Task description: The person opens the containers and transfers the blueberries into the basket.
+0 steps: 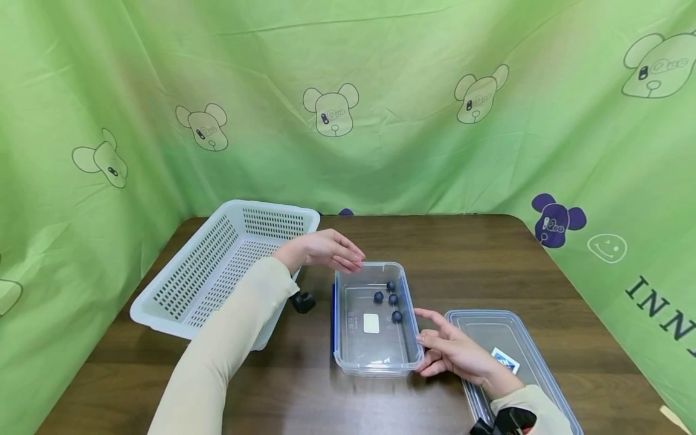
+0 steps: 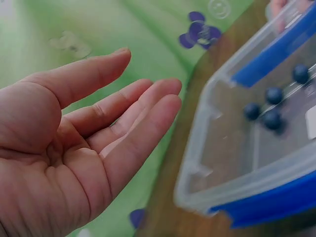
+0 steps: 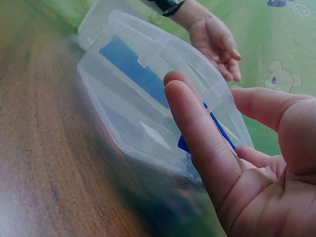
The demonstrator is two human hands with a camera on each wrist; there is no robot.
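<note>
A clear plastic food container (image 1: 353,356) with blue side clips stands on the table, a white label on its floor. Inside, toward its right wall, lie several small dark blue balls (image 1: 393,299) that look like blueberries. My left hand (image 1: 328,249) hovers by the container's far left corner, palm facing it and nothing in it; in the left wrist view the fingers (image 2: 140,153) are extended and slightly bent. Along the container's right side is my right hand (image 1: 448,347), fingers spread and loosely bent, fingertips right at the wall and rim.
A white perforated basket (image 1: 187,326) stands at the left, partly behind my left forearm. To the right lies a clear lid (image 1: 486,326) with a blue-and-white sticker (image 1: 505,360), under my right wrist. A green printed cloth (image 1: 402,163) hangs behind the brown wooden table (image 1: 462,241).
</note>
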